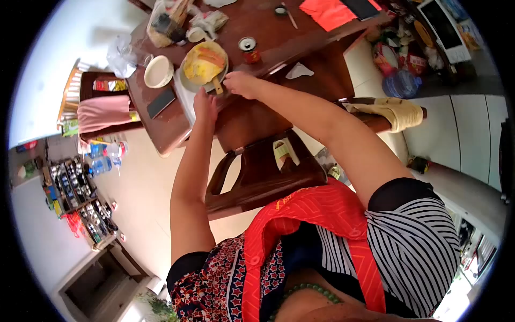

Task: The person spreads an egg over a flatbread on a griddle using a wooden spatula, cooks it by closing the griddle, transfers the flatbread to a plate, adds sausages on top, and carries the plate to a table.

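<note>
A round plate [186, 82] sits near the front edge of the dark table, with a flat yellow and orange-brown food like a pancake [201, 65] on it. A short wooden handle [217, 86] sticks out over the plate's near rim; what it belongs to is hidden. My left hand [205, 105] is closed at the near rim, its fingertips pinching there. On the plate's right side, my right hand [241, 85] has its fingers curled in against the rim. The fingers' exact hold is small and partly hidden.
Left of the plate are a cream bowl [159, 72] and a black phone [161, 103]. An open can [248, 49] stands to the right, plastic bags [166, 22] behind. A wooden chair [268, 174] is between my body and the table [263, 21].
</note>
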Action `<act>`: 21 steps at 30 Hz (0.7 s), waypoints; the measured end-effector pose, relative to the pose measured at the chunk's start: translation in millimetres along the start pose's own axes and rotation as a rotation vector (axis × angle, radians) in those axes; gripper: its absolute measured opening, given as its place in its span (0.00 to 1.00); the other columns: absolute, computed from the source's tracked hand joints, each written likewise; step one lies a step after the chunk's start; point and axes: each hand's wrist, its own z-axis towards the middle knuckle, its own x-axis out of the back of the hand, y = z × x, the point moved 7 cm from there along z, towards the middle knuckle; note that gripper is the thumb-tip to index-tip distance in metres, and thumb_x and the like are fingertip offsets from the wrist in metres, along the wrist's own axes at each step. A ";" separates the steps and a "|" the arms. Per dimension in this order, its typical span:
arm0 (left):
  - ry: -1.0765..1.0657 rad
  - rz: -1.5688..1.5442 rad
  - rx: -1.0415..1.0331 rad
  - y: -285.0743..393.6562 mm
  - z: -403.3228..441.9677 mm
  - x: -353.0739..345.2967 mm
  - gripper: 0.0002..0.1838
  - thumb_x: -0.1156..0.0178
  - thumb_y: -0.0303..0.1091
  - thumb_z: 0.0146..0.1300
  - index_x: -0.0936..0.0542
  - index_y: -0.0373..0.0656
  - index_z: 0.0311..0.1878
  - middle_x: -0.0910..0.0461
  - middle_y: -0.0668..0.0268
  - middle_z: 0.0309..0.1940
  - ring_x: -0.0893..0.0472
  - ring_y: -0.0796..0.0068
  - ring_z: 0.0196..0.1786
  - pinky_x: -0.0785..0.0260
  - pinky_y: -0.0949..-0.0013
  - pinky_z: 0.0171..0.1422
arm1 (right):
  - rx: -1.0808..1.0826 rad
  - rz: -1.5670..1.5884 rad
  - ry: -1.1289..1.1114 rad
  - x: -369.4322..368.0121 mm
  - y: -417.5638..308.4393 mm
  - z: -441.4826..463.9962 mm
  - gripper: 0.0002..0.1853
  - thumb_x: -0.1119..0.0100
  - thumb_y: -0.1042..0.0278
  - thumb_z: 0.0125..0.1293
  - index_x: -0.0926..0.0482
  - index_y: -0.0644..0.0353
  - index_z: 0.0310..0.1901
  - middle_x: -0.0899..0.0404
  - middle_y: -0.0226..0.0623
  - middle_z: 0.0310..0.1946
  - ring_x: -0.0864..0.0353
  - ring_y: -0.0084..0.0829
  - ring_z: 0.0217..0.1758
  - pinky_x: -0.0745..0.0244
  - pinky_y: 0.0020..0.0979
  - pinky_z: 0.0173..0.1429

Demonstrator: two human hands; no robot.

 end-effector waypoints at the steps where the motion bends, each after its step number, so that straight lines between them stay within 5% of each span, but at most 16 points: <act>1: -0.028 -0.008 0.007 -2.8 -4.1 -8.8 0.25 0.47 0.46 0.68 0.36 0.43 0.61 0.35 0.61 0.57 0.33 0.61 0.58 0.41 0.57 0.64 | 0.203 -0.102 -0.100 0.1 -0.6 6.6 0.10 0.44 0.69 0.65 0.26 0.59 0.47 0.25 0.30 0.40 0.26 0.27 0.44 0.29 0.32 0.48; 2: -0.079 -0.016 0.014 6.2 -19.0 -29.1 0.21 0.47 0.46 0.69 0.34 0.41 0.56 0.32 0.62 0.52 0.31 0.66 0.56 0.39 0.60 0.62 | 0.403 -0.174 -0.180 1.3 1.3 11.4 0.13 0.44 0.70 0.65 0.26 0.60 0.50 0.23 0.30 0.41 0.26 0.25 0.44 0.28 0.31 0.48; 4: -0.165 -0.061 0.054 19.0 -53.1 -61.2 0.21 0.48 0.46 0.70 0.34 0.40 0.56 0.32 0.61 0.52 0.31 0.66 0.56 0.39 0.60 0.63 | 0.359 0.012 -0.106 2.8 -13.9 -12.7 0.13 0.45 0.71 0.64 0.25 0.62 0.50 0.23 0.32 0.41 0.26 0.25 0.46 0.28 0.30 0.49; 6: -0.292 -0.133 0.093 13.1 -84.7 -85.3 0.22 0.48 0.48 0.71 0.33 0.38 0.55 0.31 0.60 0.52 0.30 0.64 0.56 0.39 0.59 0.64 | 0.055 0.404 0.032 0.1 -47.1 -83.1 0.09 0.47 0.72 0.64 0.23 0.63 0.44 0.23 0.34 0.36 0.26 0.27 0.45 0.29 0.31 0.48; 11: -0.443 -0.119 0.069 11.0 -175.5 -164.7 0.24 0.52 0.49 0.72 0.35 0.38 0.59 0.31 0.57 0.55 0.30 0.61 0.57 0.37 0.58 0.64 | 0.250 0.403 0.022 47.4 -88.4 -199.4 0.18 0.46 0.73 0.66 0.29 0.65 0.58 0.24 0.33 0.49 0.25 0.23 0.53 0.29 0.26 0.56; 21: -0.830 -0.022 0.294 -176.0 -409.4 -297.6 0.27 0.51 0.46 0.72 0.38 0.32 0.62 0.38 0.52 0.61 0.34 0.54 0.64 0.38 0.50 0.71 | 0.429 0.672 0.371 194.9 7.2 -518.0 0.17 0.48 0.70 0.69 0.29 0.64 0.57 0.24 0.40 0.52 0.22 0.31 0.54 0.26 0.30 0.60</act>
